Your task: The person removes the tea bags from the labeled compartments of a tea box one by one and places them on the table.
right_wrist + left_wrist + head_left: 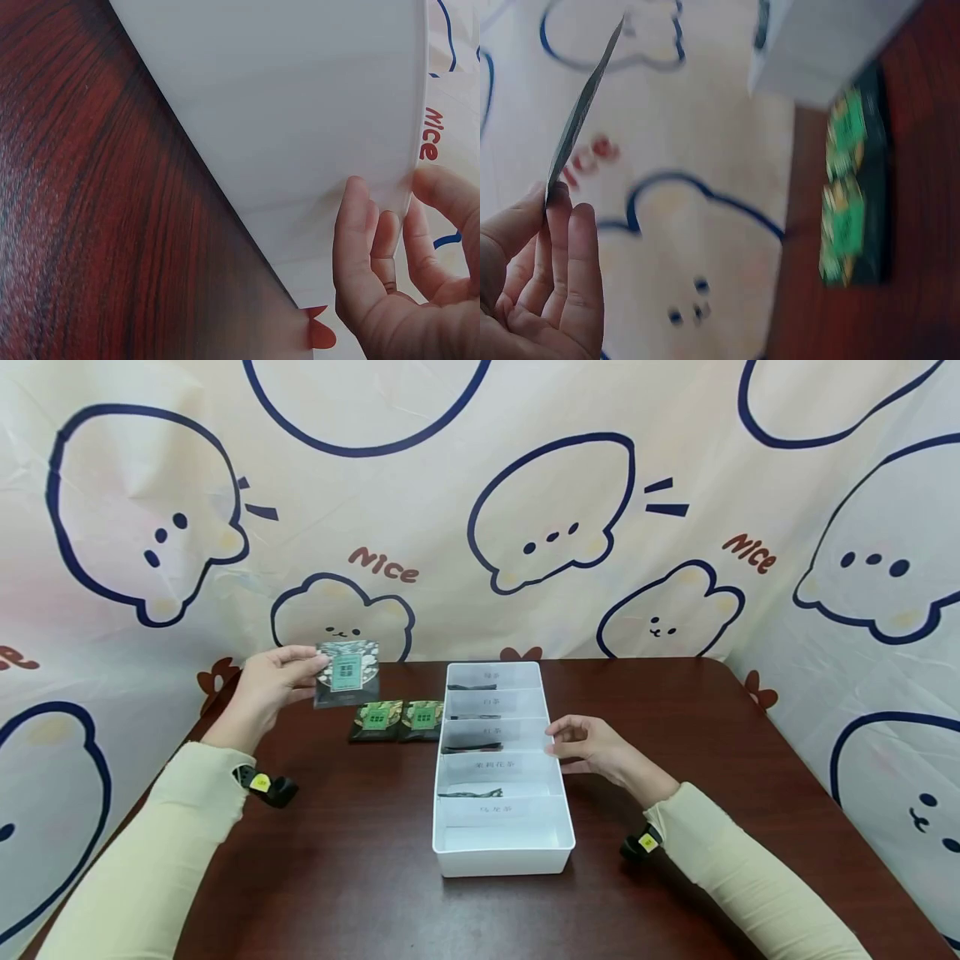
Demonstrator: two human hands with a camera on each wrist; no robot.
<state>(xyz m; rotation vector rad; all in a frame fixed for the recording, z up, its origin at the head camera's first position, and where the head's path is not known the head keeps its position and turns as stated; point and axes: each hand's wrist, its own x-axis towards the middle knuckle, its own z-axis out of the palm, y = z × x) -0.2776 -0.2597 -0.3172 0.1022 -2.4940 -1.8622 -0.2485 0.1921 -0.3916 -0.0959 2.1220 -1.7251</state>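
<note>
My left hand [279, 683] pinches a flat dark tea sachet [347, 674] by its edge, thumb on one side and fingers on the other, above the table. Its green label faces me; the left wrist view shows the sachet [581, 112] edge-on. My right hand [600, 750] holds the right rim of a long white divided box [504, 862]. In the right wrist view, some fingers [352, 232] lie against its outer wall and others are at the rim. Printed labels mark the compartments, and dark sachet edges [472, 747] show in several of them.
Two dark sachets with green labels [377, 717] [422, 717] lie side by side on the brown table [337, 860], close to the box's left wall. A cartoon-printed curtain [435, 510] hangs behind the table and along both sides.
</note>
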